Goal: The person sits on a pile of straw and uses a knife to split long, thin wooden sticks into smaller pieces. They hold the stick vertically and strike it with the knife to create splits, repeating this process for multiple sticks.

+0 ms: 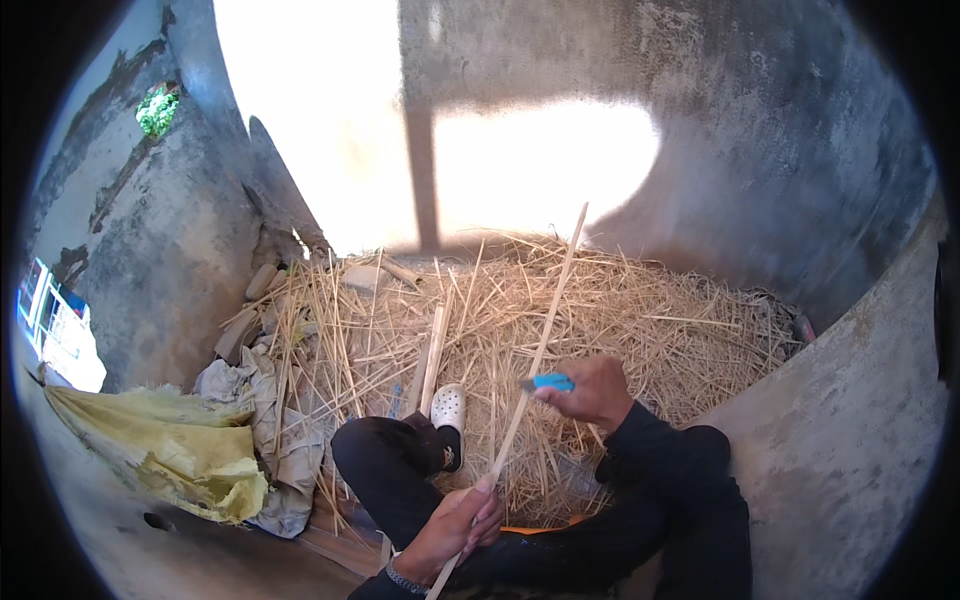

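Note:
A long, thin bamboo strip (541,345) slants from my lap up toward the far wall. My left hand (462,527) is closed around its lower part, close to my body. In my closed right hand (592,392) is a knife with a bright blue handle (553,382). Its short dark blade (527,385) points left and lies at the strip, about halfway along; whether it cuts into the strip I cannot tell. The fingers of the right hand are partly hidden behind the handle.
Straw-like shavings (640,330) cover the ground ahead. Split bamboo pieces (434,360) lie beside my white clog (448,408). A yellow torn cloth (165,450) and a grey sack (290,490) lie at left. Concrete walls (760,150) stand close around, with sunlight on the far one.

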